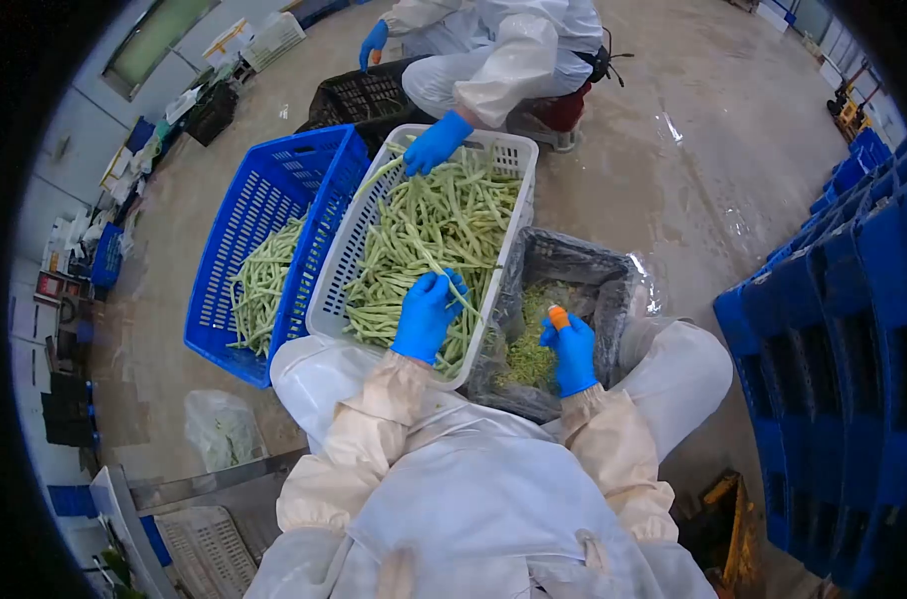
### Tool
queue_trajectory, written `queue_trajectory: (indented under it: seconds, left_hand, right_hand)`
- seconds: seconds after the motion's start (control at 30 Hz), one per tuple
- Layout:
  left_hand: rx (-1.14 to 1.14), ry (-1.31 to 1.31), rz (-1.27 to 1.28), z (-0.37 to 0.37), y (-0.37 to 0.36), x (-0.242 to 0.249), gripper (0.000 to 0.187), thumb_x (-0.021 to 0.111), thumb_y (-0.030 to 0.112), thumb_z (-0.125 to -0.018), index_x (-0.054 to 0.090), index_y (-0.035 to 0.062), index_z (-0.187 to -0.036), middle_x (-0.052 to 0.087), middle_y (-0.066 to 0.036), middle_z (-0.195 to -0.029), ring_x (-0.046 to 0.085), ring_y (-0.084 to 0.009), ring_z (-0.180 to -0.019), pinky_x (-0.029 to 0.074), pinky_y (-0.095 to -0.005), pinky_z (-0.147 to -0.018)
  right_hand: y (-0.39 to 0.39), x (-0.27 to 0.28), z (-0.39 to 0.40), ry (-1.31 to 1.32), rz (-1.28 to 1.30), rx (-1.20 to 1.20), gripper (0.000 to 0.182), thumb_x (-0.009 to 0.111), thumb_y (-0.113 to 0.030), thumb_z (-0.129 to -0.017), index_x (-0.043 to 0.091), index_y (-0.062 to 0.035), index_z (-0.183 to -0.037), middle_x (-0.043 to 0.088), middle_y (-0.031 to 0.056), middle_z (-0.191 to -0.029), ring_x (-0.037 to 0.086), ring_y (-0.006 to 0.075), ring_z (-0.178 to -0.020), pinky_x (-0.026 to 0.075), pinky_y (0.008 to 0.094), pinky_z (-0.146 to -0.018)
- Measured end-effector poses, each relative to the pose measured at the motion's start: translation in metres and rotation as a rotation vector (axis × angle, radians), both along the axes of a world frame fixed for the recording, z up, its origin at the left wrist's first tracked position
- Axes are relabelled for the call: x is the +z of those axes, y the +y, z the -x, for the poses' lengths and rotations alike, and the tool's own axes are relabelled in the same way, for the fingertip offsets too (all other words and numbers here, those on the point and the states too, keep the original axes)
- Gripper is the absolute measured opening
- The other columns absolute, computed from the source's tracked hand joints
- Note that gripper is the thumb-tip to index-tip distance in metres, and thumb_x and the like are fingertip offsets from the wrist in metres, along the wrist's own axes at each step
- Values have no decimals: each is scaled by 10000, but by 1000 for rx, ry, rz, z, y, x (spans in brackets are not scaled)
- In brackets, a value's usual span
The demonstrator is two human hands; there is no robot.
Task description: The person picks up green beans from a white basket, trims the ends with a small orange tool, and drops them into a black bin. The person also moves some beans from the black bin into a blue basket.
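My left hand (pixel 426 315), in a blue glove, is over the near part of a white basket (pixel 324 290) full of green beans (pixel 434 225). Its fingers are closed on a long bean (pixel 453 287). To the right, my right hand (pixel 571 349), also gloved in blue, is closed round a small orange-handled tool (pixel 558 317); any blade is too small to make out. It hovers above a bin lined with dark plastic (pixel 613 290), which holds small green trimmings (pixel 533 349).
A blue basket (pixel 214 270) with more beans stands left of the white one. Across from me sits a co-worker (pixel 513 60), one gloved hand over the white basket's far end. Blue pallets (pixel 833 349) are stacked at right; a plastic bag (pixel 221 429) lies at lower left.
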State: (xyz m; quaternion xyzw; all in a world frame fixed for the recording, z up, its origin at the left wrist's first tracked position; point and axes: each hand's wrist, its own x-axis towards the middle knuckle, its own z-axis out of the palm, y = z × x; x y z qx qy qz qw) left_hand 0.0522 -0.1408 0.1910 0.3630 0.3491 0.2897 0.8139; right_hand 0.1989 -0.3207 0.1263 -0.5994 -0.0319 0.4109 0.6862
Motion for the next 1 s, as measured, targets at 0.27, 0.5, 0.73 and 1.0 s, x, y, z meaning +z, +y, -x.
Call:
queue_trajectory:
  seconds: [0.27, 0.5, 0.73, 1.0]
  left_hand:
    - [-119, -78, 33, -10, -19, -15, 231, 540, 139, -881, 527, 55, -1096, 588, -85, -1061, 581, -233, -977, 477, -395, -847]
    - [-139, -126, 50, -10, -27, -20, 252, 532, 156, -888, 522, 46, -1115, 585, -96, -1068, 583, -240, -975, 484, -402, -841]
    - [-187, 119, -161, -20, -34, -14, 235, 546, 116, -861, 580, 13, -1070, 609, -35, -896, 578, -117, -781, 497, -275, -675]
    - [-393, 334, -510, -11, -34, -41, 260, 578, 50, -805, 607, 5, -1059, 624, -41, -838, 558, -110, -719, 451, -240, -637]
  right_hand:
    - [14, 29, 34, 230, -384, 408, 278, 525, -147, -881, 564, 27, -1094, 609, 111, -992, 593, 178, -873, 480, 304, -797]
    - [14, 19, 36, 259, -303, 374, 203, 512, -135, -877, 584, 35, -961, 592, 91, -842, 578, 168, -764, 500, 326, -749]
    - [20, -14, 57, -164, -46, 363, 132, 538, -98, -808, 591, 18, -840, 576, 59, -708, 543, 177, -615, 474, 319, -626]
    - [18, -15, 75, -773, 105, 671, 171, 565, -141, -764, 586, 13, -836, 580, 254, -761, 582, 387, -694, 454, 419, -604]
